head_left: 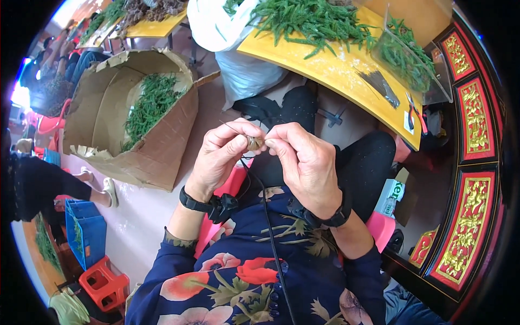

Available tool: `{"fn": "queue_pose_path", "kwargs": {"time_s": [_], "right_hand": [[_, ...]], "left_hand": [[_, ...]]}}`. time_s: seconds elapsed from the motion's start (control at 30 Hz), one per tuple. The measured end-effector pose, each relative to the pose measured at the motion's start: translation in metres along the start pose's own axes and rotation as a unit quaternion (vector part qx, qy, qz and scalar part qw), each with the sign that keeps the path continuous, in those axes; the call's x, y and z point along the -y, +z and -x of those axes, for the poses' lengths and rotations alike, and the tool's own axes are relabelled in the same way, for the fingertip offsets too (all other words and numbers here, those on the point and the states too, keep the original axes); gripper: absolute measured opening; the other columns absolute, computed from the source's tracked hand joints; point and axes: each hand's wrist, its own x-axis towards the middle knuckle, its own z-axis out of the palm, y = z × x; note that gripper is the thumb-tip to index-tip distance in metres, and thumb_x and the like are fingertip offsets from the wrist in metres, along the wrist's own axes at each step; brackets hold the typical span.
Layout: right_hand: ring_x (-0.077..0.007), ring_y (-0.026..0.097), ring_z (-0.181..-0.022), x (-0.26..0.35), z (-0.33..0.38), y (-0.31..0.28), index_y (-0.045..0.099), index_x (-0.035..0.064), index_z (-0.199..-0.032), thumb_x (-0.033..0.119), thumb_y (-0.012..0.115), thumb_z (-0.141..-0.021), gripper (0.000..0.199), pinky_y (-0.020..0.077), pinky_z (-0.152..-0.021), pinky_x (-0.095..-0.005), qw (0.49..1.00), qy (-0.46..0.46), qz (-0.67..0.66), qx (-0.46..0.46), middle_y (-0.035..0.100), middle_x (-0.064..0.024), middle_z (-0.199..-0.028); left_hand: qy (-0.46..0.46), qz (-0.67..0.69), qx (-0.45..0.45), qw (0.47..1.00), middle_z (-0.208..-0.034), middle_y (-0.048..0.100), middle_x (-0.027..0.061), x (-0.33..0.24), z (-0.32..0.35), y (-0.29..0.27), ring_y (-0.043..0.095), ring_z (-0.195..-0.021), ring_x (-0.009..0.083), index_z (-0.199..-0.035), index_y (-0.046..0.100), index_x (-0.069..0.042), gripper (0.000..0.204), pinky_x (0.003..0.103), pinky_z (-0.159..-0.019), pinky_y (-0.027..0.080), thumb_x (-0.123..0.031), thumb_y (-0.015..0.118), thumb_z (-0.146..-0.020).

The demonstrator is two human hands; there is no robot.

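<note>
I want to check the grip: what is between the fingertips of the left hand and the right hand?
In the head view, a small brownish piece sits pinched between the left hand and the right hand; a thin wire pokes out from the left fingers.

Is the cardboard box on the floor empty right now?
No, the cardboard box holds a heap of green sprigs inside it.

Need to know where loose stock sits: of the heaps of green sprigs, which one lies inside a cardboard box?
The heap to the person's left, in the torn cardboard box on the floor. The others lie on the yellow table or in the clear bin.
</note>
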Motion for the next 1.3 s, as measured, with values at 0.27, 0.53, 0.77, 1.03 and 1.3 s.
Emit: {"fn": "queue_pose_path", "kwargs": {"time_s": [0.27,0.53,0.77,1.03,1.3], "right_hand": [[-0.015,0.064,-0.065,-0.001,0.001,-0.008,0.058,-0.0016,-0.088,-0.006,0.059,-0.084,0.006,0.0496,-0.059,-0.025,1.0,-0.001,-0.013,-0.001,0.063,-0.0094,-0.072],[-0.0154,0.065,-0.066,0.0,0.002,-0.012,0.058,-0.0019,-0.088,-0.006,0.059,-0.084,0.006,0.0502,-0.06,-0.0243,1.0,-0.004,0.007,0.009,0.063,-0.0105,-0.073],[-0.0082,0.062,-0.067,-0.003,0.007,-0.011,0.061,-0.0016,-0.096,-0.002,0.063,-0.085,0.011,0.0484,-0.06,-0.0214,0.992,0.085,-0.094,-0.03,0.065,-0.0052,-0.074],[-0.0015,0.049,-0.061,-0.022,0.008,-0.016,0.063,-0.0005,-0.101,0.007,0.061,-0.089,0.014,0.038,-0.054,-0.0151,0.946,0.212,-0.244,0.003,0.064,-0.002,-0.076],[-0.0028,0.05,-0.061,-0.025,0.001,-0.006,0.063,-0.0007,-0.093,0.005,0.058,-0.09,0.008,0.0361,-0.053,-0.016,0.958,0.18,-0.22,0.037,0.062,-0.0016,-0.074]], "left_hand": [[-0.026,-0.057,0.02,0.998,-0.098,0.057,0.0096,0.0,-0.001,0.003,0.058,-0.085,0.0189,-0.103,0.061,0.0,0.02,0.031,-0.079,0.049,-0.016,0.057,-0.092],[-0.042,-0.05,-0.021,0.998,-0.097,0.059,0.0083,0.003,0.0,0.014,0.058,-0.084,0.0186,-0.103,0.061,-0.001,0.019,0.031,-0.078,0.049,-0.015,0.056,-0.092],[-0.028,-0.023,-0.04,0.999,-0.099,0.06,0.011,0.005,-0.005,0.015,0.058,-0.084,0.017,-0.105,0.059,-0.002,0.02,0.028,-0.078,0.047,-0.017,0.052,-0.095],[-0.031,-0.042,-0.061,0.997,-0.099,0.06,0.012,0.006,-0.011,0.017,0.057,-0.084,0.0167,-0.105,0.057,-0.003,0.021,0.028,-0.079,0.046,-0.021,0.05,-0.096],[-0.067,-0.058,-0.044,0.995,-0.097,0.065,0.0121,0.0,0.002,0.014,0.061,-0.085,0.0151,-0.104,0.059,-0.002,0.021,0.028,-0.079,0.049,-0.019,0.052,-0.095]]}}
